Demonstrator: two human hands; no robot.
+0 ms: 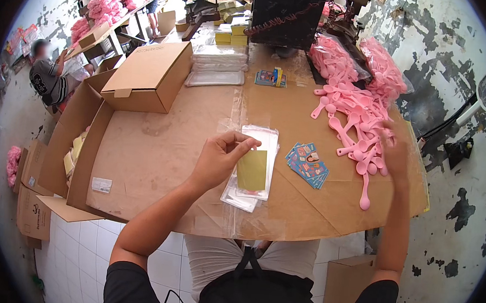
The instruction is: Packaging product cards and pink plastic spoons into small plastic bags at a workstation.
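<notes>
My left hand (220, 158) is above the middle of the cardboard-covered table, thumb and forefinger pinched at the top of a clear plastic bag. A plain yellow-green card (251, 172) shows just below those fingertips, seemingly inside the bag. Under it lies a stack of clear plastic bags (269, 139). My right hand (395, 148) is over the right edge of a heap of pink plastic spoons (361, 117); its fingers are smeared by motion, so I cannot tell whether it holds one. Between the hands lies a fanned pile of blue printed cards (308, 164).
Farther back lie a small banded card stack (271, 77), piled clear packs (218, 65) and a black machine (289, 17). A closed cardboard box (149, 77) stands at left, by an open carton (80, 140). Bagged pink spoons (385, 71) lie back right. Another person (51, 76) sits far left.
</notes>
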